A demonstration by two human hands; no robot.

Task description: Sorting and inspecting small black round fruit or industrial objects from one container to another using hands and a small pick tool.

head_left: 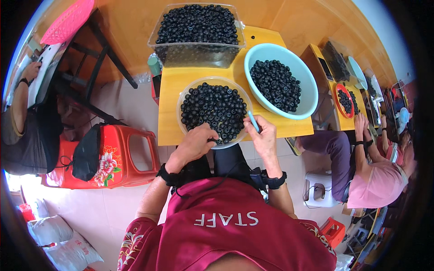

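Note:
My left hand (197, 142) is closed at the near rim of a clear round tub (181, 121). Its fingertips pinch one of the small black ring-shaped parts, mostly covered by the fingers. The tub holds a heap of such black parts (212, 106) with round holes. My right hand (264, 137) is closed around a slim light-blue stick-like tool (253, 121), upright at the tub's right rim; its working end cannot be made out. To the right, a pale-blue basin (312, 92) holds more black parts. Behind the tub, a clear rectangular bin (194, 56) is filled with them.
Everything stands on a small yellow table (169, 90) against a wooden wall. One loose part (252, 37) lies near its back edge. A red stool (122, 153) with a black bag is at the left. Co-workers sit on both sides; a red tray (339, 88) is on the right table.

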